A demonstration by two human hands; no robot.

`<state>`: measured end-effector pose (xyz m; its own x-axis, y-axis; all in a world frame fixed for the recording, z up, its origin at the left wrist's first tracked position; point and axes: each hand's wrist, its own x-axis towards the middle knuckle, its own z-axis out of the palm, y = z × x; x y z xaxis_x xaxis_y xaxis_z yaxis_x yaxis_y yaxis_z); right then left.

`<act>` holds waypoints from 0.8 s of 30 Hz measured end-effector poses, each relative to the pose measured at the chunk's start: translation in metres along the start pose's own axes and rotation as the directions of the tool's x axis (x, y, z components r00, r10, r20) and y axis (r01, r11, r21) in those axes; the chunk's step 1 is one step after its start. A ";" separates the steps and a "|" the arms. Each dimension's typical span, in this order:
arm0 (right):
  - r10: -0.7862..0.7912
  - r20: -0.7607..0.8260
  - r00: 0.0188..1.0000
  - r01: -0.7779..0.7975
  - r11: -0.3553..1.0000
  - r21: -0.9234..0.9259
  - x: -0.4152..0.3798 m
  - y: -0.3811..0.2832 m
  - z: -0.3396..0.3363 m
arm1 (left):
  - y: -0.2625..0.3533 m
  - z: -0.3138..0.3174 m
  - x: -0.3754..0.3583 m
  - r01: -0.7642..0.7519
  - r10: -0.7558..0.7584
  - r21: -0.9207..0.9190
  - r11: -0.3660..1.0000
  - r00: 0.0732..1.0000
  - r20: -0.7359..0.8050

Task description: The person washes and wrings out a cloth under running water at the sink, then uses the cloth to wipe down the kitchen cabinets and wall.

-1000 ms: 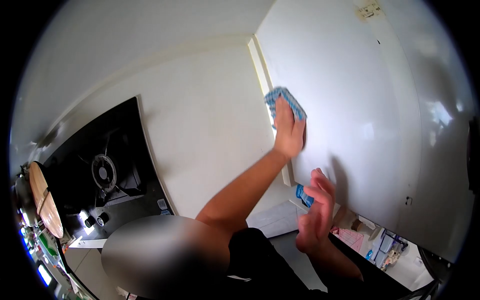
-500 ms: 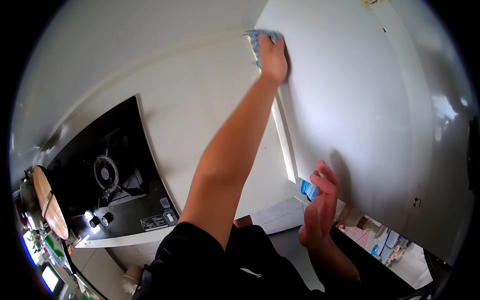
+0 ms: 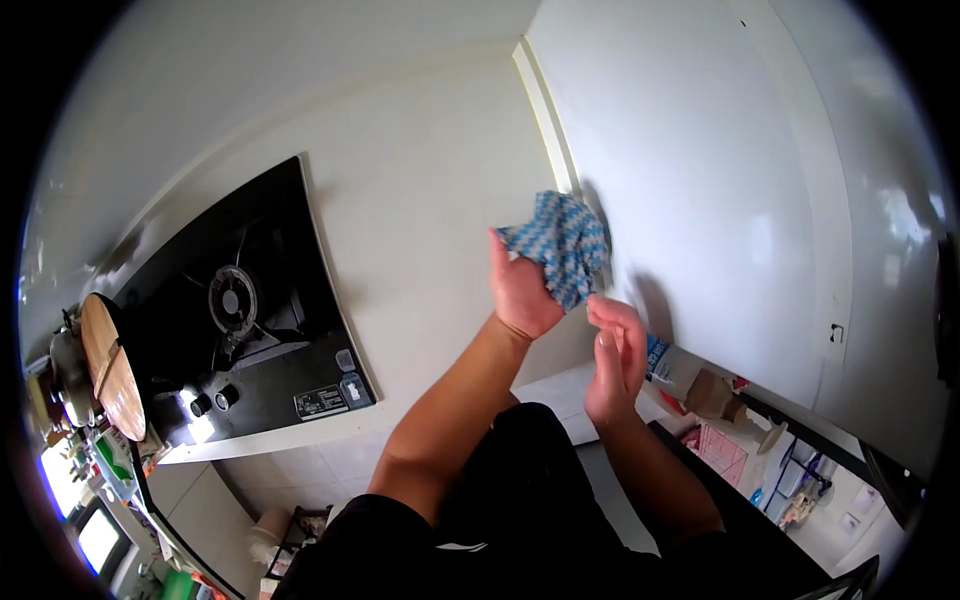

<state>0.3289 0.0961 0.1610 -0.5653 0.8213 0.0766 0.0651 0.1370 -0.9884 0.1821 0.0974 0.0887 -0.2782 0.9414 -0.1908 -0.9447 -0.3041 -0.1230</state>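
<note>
Left hand (image 3: 526,298), centre frame: grip closed on patterned cloth (image 3: 566,245). Right hand (image 3: 617,372), beside cloth: loosely open. Wiped share of white panel (image 3: 700,180): cannot tell.

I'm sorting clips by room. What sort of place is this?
Most likely a kitchen: there is a black hob with a burner and knobs, and a wooden board beside it.

The stove (image 3: 270,320) sits in the countertop (image 3: 430,200), between the board (image 3: 112,370) at left and the cloth (image 3: 565,250) at right.
</note>
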 end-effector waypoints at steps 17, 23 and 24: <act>0.060 0.126 0.990 0.093 0.388 -0.917 -0.018 0.109 0.044 | 0.046 -0.031 -0.036 -0.012 0.072 0.848 -0.530 0.996 0.059; 0.068 0.133 0.989 0.102 0.342 -0.934 0.040 0.123 0.057 | 0.135 -0.035 -0.063 0.042 0.324 0.600 -0.799 0.871 0.370; -0.001 0.173 0.985 0.163 0.342 -0.926 0.061 0.126 0.063 | 0.146 -0.039 -0.069 0.076 0.346 0.577 -0.813 0.860 0.375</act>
<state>0.2506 0.1289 0.0324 -0.6991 0.7129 0.0541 0.6912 0.6933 -0.2040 0.0699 -0.0175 0.0456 -0.6316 0.7588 0.1588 0.6470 0.4031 0.6473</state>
